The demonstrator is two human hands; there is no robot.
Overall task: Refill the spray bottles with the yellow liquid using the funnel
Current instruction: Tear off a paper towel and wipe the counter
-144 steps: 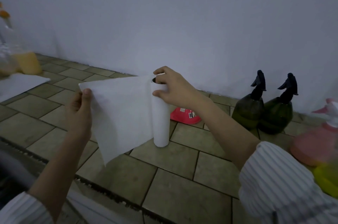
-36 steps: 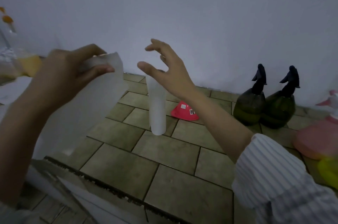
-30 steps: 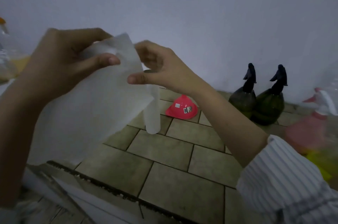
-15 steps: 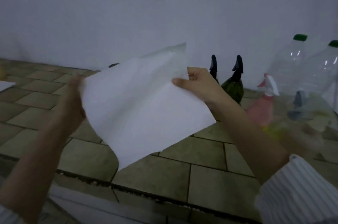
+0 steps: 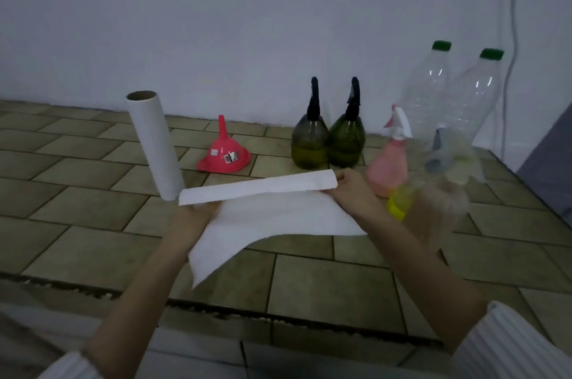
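paper towel sheet [image 5: 272,224] hangs between your two grips, your left hand [image 5: 198,214] pinching its left end and your right hand [image 5: 353,190] pinching the right, top edge folded over. just beyond your left grip stands the towel roll [image 5: 154,143], and past the sheet the pink funnel [image 5: 223,152] sits mouth-down on the tiled counter [image 5: 325,282], its stickers too small to read. behind your right grip stand two green spray bottles [image 5: 328,143], with a pink spray bottle [image 5: 390,162] and blurred clear bottles [image 5: 445,94] beside it.

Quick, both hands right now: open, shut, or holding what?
Left hand: grips the left end of the paper towel sheet.
Right hand: grips the sheet's right end.
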